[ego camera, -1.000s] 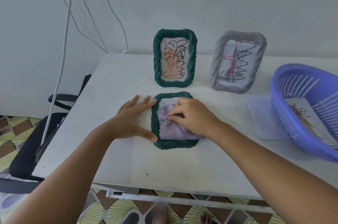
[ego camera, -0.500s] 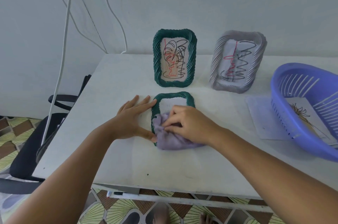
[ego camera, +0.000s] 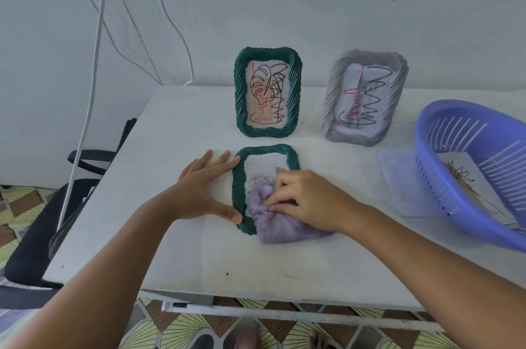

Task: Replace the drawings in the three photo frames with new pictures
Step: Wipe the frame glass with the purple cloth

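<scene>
white table (ego camera: 176, 126) under me, pale wall behind it with thin cables (ego camera: 98, 35) hanging down on the left side. my right hand (ego camera: 307, 200) has its fingers curled into a lilac cloth (ego camera: 284, 227), pinching a bunch of it and pressing it onto the lower part of the green frame lying flat (ego camera: 239, 195) in front of me. the cloth covers the frame's lower right corner and spills onto the table past its bottom edge. the upper part of the glass shows above my knuckles, with a pale picture under it that i can't make out clearly. my left hand (ego camera: 203, 192) lies flat on the table just beside the frame, fingers straight and spread, with the forefinger tip touching the frame's upper left edge and the thumb tip touching its lower left edge.

behind the flat frame, a second green frame (ego camera: 267, 92) stands upright with a black and red line drawing in it. to its right a grey frame (ego camera: 365, 98) stands leaning back, holding a scribbled drawing in black and red. well off to my right a blue plastic basket (ego camera: 466, 166) sits on the table with a drawing sheet (ego camera: 458, 175) showing inside it, and a white sheet (ego camera: 398, 178) lies flat just beside it and partly beneath. a dark chair (ego camera: 34, 234) stands at the table's left side, over a patterned tile floor.
</scene>
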